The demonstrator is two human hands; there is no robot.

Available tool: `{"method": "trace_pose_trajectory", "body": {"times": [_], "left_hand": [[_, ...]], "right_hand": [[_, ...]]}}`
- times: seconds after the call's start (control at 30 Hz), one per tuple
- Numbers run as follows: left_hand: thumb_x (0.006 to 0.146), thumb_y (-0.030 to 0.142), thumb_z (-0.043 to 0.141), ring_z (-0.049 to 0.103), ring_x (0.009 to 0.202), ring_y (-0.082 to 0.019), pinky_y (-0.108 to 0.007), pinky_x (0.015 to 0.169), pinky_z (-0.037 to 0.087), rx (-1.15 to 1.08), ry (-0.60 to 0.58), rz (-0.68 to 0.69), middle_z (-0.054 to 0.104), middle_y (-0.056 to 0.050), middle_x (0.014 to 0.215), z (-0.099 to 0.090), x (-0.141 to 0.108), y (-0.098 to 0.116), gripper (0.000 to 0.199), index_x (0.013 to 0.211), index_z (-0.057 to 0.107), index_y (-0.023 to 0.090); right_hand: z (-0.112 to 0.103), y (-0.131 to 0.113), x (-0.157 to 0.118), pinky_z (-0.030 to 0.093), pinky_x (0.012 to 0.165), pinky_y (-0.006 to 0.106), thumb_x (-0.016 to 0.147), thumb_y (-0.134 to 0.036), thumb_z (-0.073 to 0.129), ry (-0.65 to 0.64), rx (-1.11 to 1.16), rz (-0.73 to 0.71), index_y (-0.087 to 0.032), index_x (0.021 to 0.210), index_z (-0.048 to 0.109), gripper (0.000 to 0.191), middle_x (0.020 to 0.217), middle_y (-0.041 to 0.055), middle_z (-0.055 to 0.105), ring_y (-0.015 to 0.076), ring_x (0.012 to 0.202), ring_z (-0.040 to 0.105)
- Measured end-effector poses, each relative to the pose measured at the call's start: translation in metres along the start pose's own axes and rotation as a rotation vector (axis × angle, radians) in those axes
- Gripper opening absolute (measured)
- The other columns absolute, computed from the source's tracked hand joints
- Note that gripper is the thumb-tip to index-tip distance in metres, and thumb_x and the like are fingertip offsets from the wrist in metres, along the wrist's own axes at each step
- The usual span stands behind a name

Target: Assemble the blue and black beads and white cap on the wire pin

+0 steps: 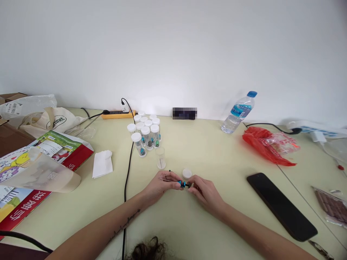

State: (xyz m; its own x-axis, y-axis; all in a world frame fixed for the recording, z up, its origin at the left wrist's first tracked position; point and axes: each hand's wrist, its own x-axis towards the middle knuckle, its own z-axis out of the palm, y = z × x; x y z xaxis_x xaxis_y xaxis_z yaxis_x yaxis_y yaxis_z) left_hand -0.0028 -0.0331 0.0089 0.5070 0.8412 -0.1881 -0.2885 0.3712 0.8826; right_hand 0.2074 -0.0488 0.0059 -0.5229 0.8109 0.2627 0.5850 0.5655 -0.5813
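Note:
My left hand [163, 185] is closed around a small metallic-blue and black piece [182, 184] with thin pale rods sticking out to the left; its exact kind is unclear. At the dark right end of that piece, the thumb and fingertips of my right hand [204, 191] pinch together. Just beyond my hands lies a round white cap [187, 173]. An uncapped clear tube [160, 159] stands behind my left hand, with a thin dark item inside. Several white-capped clear tubes [146, 135] holding small blue, green or dark pieces are grouped farther back on the left.
A black cable [128, 169] runs along the table under my left forearm. Folded tissue [102, 164], a translucent cup [59, 177] and bags are at left. A water bottle [238, 112], red plastic bag [264, 144] and black phone [282, 206] are at right.

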Motion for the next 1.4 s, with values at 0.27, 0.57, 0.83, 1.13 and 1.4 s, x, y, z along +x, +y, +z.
{"method": "trace_pose_trajectory", "body": {"times": [0.27, 0.57, 0.83, 1.13, 1.4], "left_hand": [[0.066, 0.019, 0.075, 0.064, 0.076, -0.017, -0.031, 0.08, 0.046, -0.007, 0.001, 0.018, 0.07, -0.007, 0.081, -0.0018, 0.0007, -0.0016, 0.018, 0.082, 0.07, 0.012], [0.067, 0.017, 0.074, 0.064, 0.077, -0.017, -0.032, 0.081, 0.046, -0.007, -0.006, 0.016, 0.07, -0.007, 0.082, -0.0033, 0.0012, -0.0031, 0.018, 0.083, 0.069, 0.012], [0.067, 0.017, 0.074, 0.064, 0.077, -0.018, -0.033, 0.081, 0.046, -0.002, -0.016, 0.011, 0.07, -0.007, 0.083, -0.0031, 0.0015, -0.002, 0.017, 0.082, 0.07, 0.012], [0.067, 0.017, 0.074, 0.064, 0.076, -0.017, -0.032, 0.08, 0.047, -0.008, -0.026, 0.008, 0.07, -0.008, 0.082, -0.0029, 0.001, -0.0024, 0.018, 0.083, 0.07, 0.012], [0.067, 0.018, 0.074, 0.064, 0.078, -0.018, -0.033, 0.082, 0.046, -0.005, -0.013, 0.015, 0.07, -0.007, 0.084, -0.0021, 0.0007, -0.0008, 0.016, 0.082, 0.07, 0.012]], "right_hand": [[0.0008, 0.0005, -0.0011, 0.037, 0.055, 0.022, 0.095, -0.028, 0.041, 0.024, 0.038, 0.008, -0.021, 0.098, 0.047, 0.009, 0.073, -0.0013, 0.055, 0.0114, 0.056, 0.049], [0.0023, 0.0018, -0.0002, 0.037, 0.056, 0.022, 0.095, -0.025, 0.041, 0.022, 0.032, 0.014, -0.022, 0.099, 0.046, 0.008, 0.078, -0.0002, 0.056, 0.0115, 0.058, 0.05], [0.0016, 0.0016, -0.0003, 0.037, 0.057, 0.022, 0.096, -0.028, 0.039, -0.007, 0.013, -0.006, -0.021, 0.091, 0.047, 0.011, 0.074, -0.0008, 0.055, 0.0121, 0.059, 0.049], [-0.0004, 0.0017, -0.0012, 0.035, 0.055, 0.022, 0.096, -0.032, 0.037, -0.024, 0.007, -0.026, -0.021, 0.083, 0.048, 0.021, 0.068, -0.0013, 0.054, 0.0125, 0.058, 0.049], [0.0032, 0.0018, -0.0019, 0.037, 0.055, 0.021, 0.095, -0.027, 0.041, 0.046, 0.027, -0.005, -0.022, 0.099, 0.047, 0.01, 0.072, -0.0016, 0.056, 0.0113, 0.057, 0.051]]}}
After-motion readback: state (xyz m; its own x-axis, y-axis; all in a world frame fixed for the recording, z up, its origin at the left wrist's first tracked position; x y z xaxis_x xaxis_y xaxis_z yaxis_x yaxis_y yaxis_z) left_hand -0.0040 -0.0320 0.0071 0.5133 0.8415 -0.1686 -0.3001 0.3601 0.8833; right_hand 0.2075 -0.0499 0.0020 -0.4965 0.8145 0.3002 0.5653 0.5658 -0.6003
